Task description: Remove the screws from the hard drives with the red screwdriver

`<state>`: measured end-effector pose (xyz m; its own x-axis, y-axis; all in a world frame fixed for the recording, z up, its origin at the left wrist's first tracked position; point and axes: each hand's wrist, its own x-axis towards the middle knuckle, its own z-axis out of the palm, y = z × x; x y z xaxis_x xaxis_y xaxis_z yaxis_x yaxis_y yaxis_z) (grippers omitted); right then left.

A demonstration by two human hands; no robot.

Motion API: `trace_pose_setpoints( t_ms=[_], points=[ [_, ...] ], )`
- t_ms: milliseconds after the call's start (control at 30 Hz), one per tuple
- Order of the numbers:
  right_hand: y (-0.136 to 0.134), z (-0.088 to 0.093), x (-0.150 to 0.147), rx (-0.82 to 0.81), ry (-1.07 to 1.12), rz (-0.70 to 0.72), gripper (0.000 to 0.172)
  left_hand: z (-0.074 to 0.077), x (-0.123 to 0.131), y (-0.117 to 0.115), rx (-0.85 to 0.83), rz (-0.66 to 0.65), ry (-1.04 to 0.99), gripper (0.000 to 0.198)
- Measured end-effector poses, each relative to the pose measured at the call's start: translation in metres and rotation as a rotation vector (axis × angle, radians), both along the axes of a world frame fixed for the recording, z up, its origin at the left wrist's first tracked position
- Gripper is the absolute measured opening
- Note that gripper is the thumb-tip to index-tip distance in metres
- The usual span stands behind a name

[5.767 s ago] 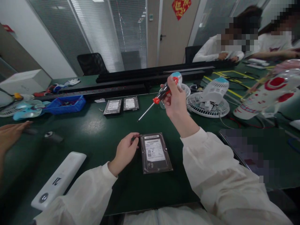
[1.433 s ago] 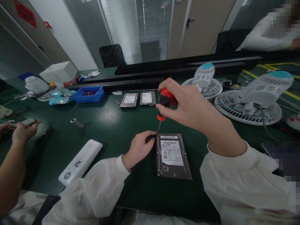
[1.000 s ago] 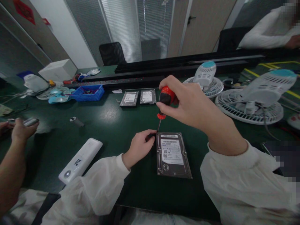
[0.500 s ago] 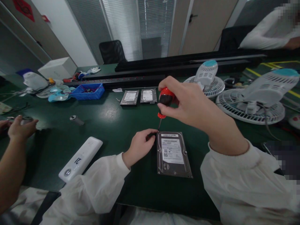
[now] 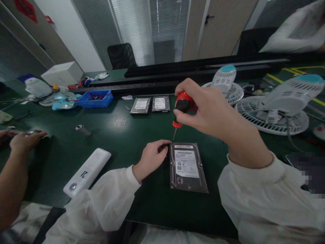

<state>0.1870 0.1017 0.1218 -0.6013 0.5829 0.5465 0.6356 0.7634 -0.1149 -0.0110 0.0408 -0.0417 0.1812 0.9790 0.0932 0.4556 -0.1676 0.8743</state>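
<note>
Pointing a screwdriver at a hard drive lying on the table
Clenching its handle in the right hand — pressing the left hand, curled shut, against the drive's far-left corner.

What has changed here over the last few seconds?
The right hand brought the screwdriver down from mid-air, where it hung slanted, and now holds it nearly upright, tip at the far left corner of the hard drive. The left hand stayed at that corner; the drive lies as before.
</note>
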Motion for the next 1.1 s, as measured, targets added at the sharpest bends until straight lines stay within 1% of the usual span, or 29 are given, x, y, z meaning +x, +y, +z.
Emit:
trace_pose_setpoints(
  t_ms=[400, 867, 1100],
  points=[
    [-0.0006, -0.0012, -0.0014, -0.027, 0.016, 0.017, 0.033, -0.0012, -0.0003, 0.0, -0.014, 0.004, -0.03, 0.029],
    [-0.0016, 0.0001, -0.0031, -0.046, -0.004, 0.006, 0.034, -0.0019, 0.0005, 0.0018, -0.021, 0.023, -0.042, 0.027],
    [-0.0018, -0.0005, -0.0038, -0.029, -0.003, 0.01, 0.037, -0.0041, 0.0024, 0.0091, -0.026, 0.044, -0.055, 0.022]
  ],
)
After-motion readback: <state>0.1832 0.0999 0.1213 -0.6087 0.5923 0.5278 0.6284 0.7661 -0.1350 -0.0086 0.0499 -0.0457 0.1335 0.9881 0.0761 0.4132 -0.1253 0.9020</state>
